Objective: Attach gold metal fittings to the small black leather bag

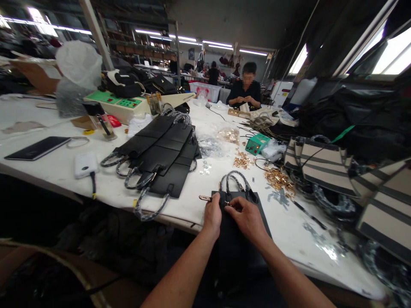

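A black handbag [237,239] with wrapped handles [236,182] lies at the near edge of the white table [180,201]. My left hand [212,216] rests on the bag's top left edge, fingers curled beside a small gold metal clasp [205,198] that sticks out to the left. My right hand [247,218] grips the bag's top edge near its middle, fingers pinched on a small gold fitting. Both forearms reach in from below.
A stack of black bags [160,158] lies left of me. Gold hardware piles [279,177] and a green box [257,143] sit ahead. Striped bags [324,164] fill the right side. A tablet [37,148] and white charger [85,164] lie left. Another person [245,90] works at the far end.
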Motion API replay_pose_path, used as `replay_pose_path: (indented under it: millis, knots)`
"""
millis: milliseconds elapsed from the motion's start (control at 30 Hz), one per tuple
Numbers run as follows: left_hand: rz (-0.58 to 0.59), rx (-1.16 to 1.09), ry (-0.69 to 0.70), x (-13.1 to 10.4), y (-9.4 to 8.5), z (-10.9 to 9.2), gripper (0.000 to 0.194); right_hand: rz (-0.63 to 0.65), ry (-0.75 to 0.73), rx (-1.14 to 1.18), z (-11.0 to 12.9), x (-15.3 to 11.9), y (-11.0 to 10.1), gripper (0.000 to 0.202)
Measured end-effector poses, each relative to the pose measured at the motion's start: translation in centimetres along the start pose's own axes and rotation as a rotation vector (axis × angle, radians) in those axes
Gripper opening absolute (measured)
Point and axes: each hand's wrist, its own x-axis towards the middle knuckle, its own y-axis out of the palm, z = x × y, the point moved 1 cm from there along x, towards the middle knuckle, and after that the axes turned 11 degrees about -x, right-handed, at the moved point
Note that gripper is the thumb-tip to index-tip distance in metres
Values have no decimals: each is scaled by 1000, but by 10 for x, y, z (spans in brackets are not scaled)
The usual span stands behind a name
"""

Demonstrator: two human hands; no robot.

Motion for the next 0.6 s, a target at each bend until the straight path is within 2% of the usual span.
replay_pose_path:
  millis: [100,367,600]
  knots:
    - [2,-9,-2,-1,1,-1,43,-25,43,83,3,-2,-1,17]
    - [47,-38,29,-3,1,-3,41,-97,98,96,2,-3,2,21]
    - [28,4,70,-5,-1,-3,38,-176,18,-10,8,-2,8,21]
